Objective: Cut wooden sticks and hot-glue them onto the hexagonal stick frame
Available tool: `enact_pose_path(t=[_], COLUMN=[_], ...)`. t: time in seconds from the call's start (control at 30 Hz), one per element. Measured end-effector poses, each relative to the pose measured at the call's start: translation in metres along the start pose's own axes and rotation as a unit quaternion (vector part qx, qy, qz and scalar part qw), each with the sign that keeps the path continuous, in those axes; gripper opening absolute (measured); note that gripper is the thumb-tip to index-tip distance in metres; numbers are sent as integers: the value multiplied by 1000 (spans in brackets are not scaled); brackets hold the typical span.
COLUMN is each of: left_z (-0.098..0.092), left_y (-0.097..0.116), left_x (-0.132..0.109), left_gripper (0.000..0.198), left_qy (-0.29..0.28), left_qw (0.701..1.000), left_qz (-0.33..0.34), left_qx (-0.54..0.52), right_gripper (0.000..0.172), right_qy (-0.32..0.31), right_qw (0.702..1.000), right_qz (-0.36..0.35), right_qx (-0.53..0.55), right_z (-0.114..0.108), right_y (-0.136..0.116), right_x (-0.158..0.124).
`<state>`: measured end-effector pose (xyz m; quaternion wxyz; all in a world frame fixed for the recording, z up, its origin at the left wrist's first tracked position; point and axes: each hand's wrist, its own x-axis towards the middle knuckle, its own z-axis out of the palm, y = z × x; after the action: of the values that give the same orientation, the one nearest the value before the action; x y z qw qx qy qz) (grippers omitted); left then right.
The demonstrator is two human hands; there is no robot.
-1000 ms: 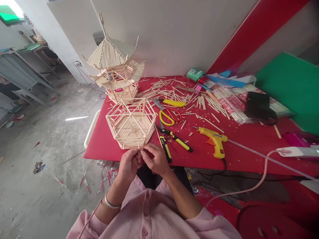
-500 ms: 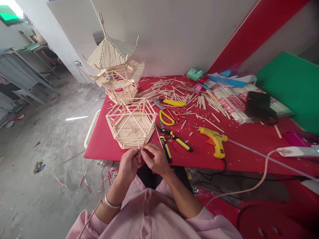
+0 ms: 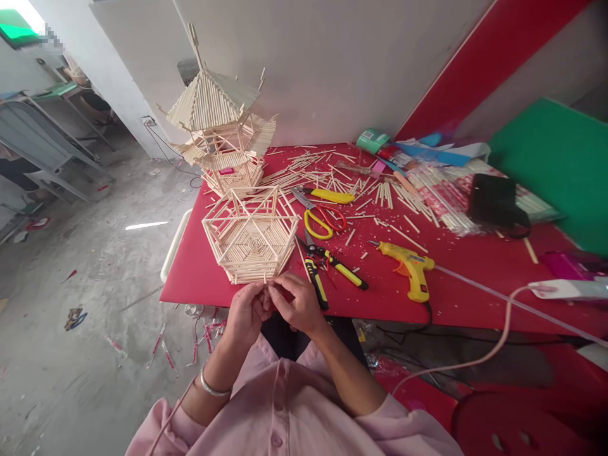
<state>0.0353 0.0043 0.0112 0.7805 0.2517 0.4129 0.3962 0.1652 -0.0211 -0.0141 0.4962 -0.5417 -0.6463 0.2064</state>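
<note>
My left hand point(image 3: 247, 311) and my right hand point(image 3: 299, 305) meet at the table's front edge, fingertips pinched close together. Whatever sits between the fingers is too small and covered to make out; a pale stick end shows just above them. Right beyond the fingertips stands a hexagonal frame of thin wooden sticks point(image 3: 254, 244), its floor laid in a ringed pattern. Behind it rises a pagoda model point(image 3: 209, 104) of the same sticks, with a pointed roof. Pliers with black and yellow handles point(image 3: 311, 272) lie just right of the frame.
On the red table point(image 3: 190, 285) lie scissors point(image 3: 318, 223), a yellow utility knife point(image 3: 332, 196), a yellow glue gun point(image 3: 409, 269) and scattered sticks point(image 3: 308, 166). Bagged sticks point(image 3: 441, 196) and a black case point(image 3: 494, 201) are farther right. A pale cable point(image 3: 498, 351) crosses the front edge.
</note>
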Motion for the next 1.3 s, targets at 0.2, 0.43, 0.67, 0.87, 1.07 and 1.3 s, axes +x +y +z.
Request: enact_pose_path(t=[0.2,0.43,0.67,0.87,1.07,1.3], left_z=[0,-1,0,0,-1,-1], left_y=[0,0,1,1,0,-1], left_x=[0,0,0,-1,0,0], left_gripper=[27,26,27,28,27,26], left_qy=[-1,3,6,-4,-2,1], left_qw=[1000,1000,1000,1000,1000,1000], left_qz=[-2,-3,-5,0,-1,1], left_qx=[-5,-2,1,-1,-2,0], right_gripper=[14,14,13,12,12,13], right_qy=[-4,-2,-1,-5,-2,-2], right_qw=[1000,1000,1000,1000,1000,1000], right_qz=[3,0,-3,1,-2,-1], right_qx=[0,-2,-1,3,1,1], right_z=[0,0,-1,0,0,-1], right_y=[0,0,-1,0,0,-1], right_x=[0,1,1,0,1,1])
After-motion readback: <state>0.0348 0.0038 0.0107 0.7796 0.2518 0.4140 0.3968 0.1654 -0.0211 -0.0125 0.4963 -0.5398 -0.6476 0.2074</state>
